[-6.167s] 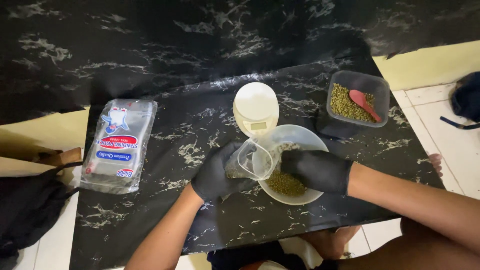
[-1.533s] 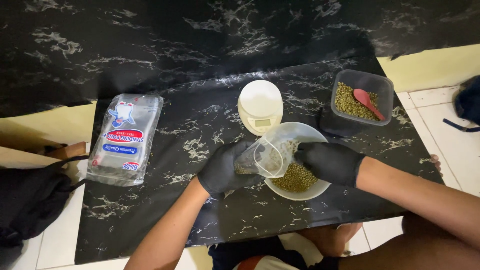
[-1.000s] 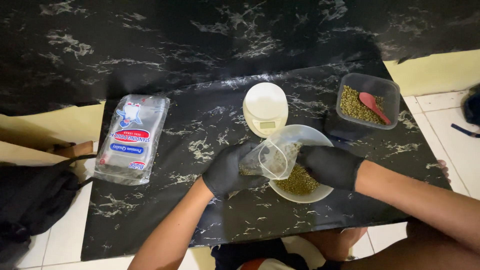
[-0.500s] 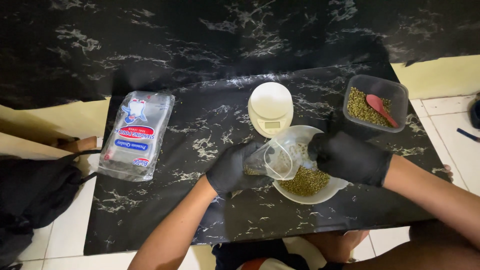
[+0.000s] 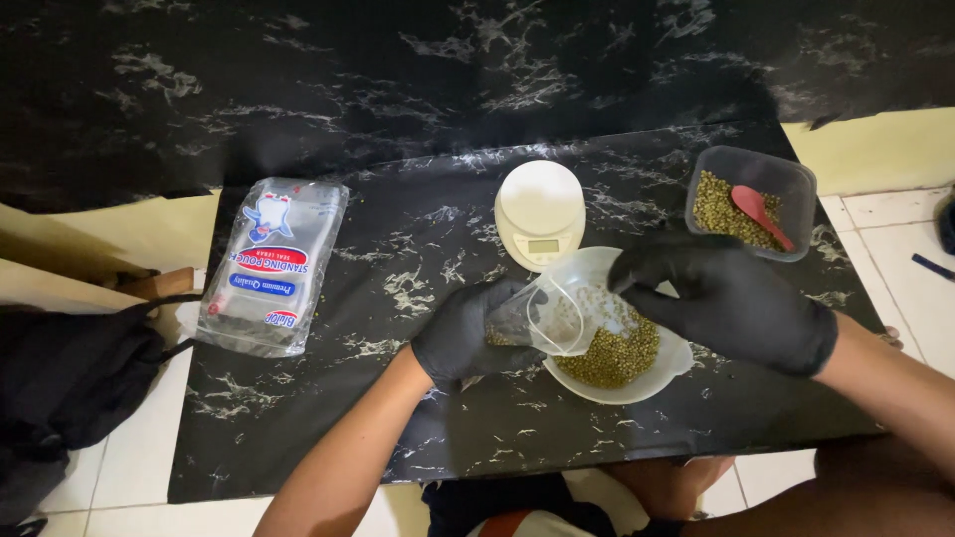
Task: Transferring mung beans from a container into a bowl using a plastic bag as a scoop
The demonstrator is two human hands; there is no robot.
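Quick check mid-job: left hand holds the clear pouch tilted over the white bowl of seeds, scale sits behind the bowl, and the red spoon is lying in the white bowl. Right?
Not quite. The red spoon lies in the dark square container of seeds at the table's far right, not in the white bowl. The rest holds in the head view: the left hand holds the clear pouch over the bowl, with the scale behind it.

Low table (image 5: 298, 418), black marble-pattern covering, white veining. Same black sheet (image 5: 398, 70) hung behind. Cream wall (image 5: 875, 149). White tiled floor (image 5: 119, 477). Dim, even light.
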